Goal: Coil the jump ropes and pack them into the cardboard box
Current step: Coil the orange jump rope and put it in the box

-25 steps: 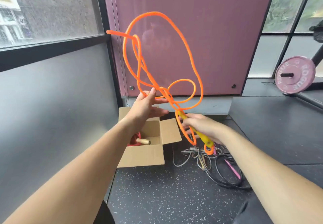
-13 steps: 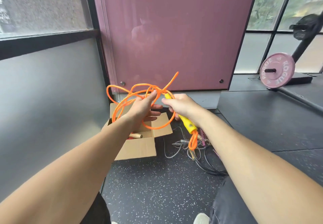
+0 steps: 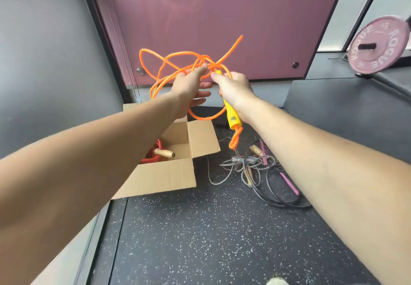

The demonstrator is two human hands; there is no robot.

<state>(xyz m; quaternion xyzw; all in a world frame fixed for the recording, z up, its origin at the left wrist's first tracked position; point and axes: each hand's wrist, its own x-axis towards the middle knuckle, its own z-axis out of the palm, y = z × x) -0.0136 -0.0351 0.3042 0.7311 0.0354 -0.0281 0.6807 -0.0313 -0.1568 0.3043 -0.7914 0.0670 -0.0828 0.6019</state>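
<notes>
An orange jump rope [image 3: 165, 62] with a yellow handle [image 3: 231, 116] hangs in loose loops in front of me. My right hand [image 3: 233, 89] grips the yellow handle near its top. My left hand [image 3: 189, 87] holds several orange loops gathered between thumb and fingers, right beside the right hand. Below, an open cardboard box [image 3: 164, 178] sits on the floor with a red rope [image 3: 153, 153] and a wooden handle [image 3: 164, 152] inside it. My left forearm hides part of the box.
A tangle of grey, black and pink jump ropes [image 3: 262, 169] lies on the speckled black floor right of the box. A maroon wall panel [image 3: 211, 18] stands behind. A pink weight plate [image 3: 375, 44] leans at the far right.
The tall orange loops have been pulled down and gathered into a smaller bundle. My hands have come close together above the box.
</notes>
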